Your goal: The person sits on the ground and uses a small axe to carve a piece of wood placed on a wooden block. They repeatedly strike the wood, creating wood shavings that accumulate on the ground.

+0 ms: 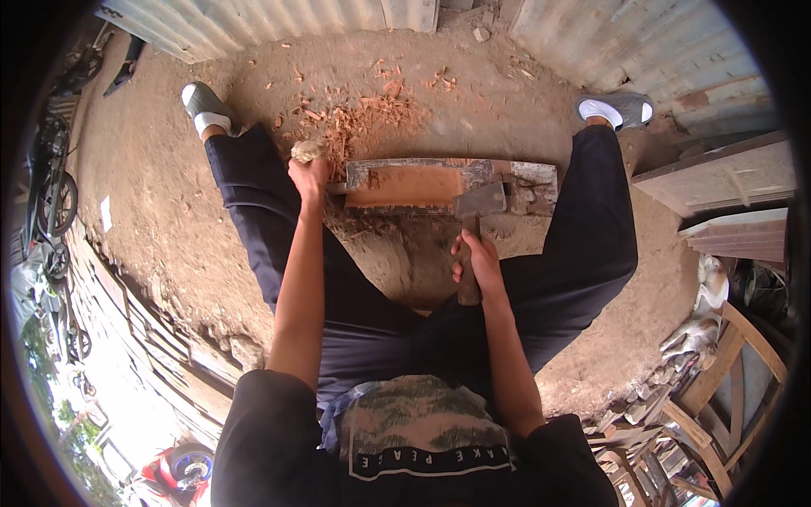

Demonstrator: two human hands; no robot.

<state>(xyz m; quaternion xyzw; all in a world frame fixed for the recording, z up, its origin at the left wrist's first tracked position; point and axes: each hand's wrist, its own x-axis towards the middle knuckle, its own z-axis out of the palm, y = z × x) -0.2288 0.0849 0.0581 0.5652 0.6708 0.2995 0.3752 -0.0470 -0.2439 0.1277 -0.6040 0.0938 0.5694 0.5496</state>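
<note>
While the right hand (479, 253) grasps a tool (483, 201), the hollowed timber (441, 184) lies crosswise ahead

As the person sits with both legs (587, 215) spread wide, the hollowed timber rests on the ground between them, beyond the hands. Its long axis runs from left to right, nearly square to the right forearm. The right hand is closed around the dark handle (470, 291) of the tool, on the body side of the timber, and the broad metal head points away, over the near edge. Whether this head touches the wood, one cannot tell. The orange hollow (397, 189) occupies the left and middle part, so it lies ahead and to the left of the right hand.

The left hand (309, 179) is just beside the left end. It seems clenched on a pale lump (307, 150), although its fingers are mostly hidden. Both hands are near the timber, but only the tool of the right one overlaps it.

The ground (486, 101) is brown earth, with reddish wood chips (372, 114) scattered beyond the timber. Farther away stand corrugated sheets (279, 27). At the right there are boards (718, 177), a white and brown animal (712, 283) and a wooden frame (718, 380); at the left, motorcycles (57, 203) are parked.
</note>
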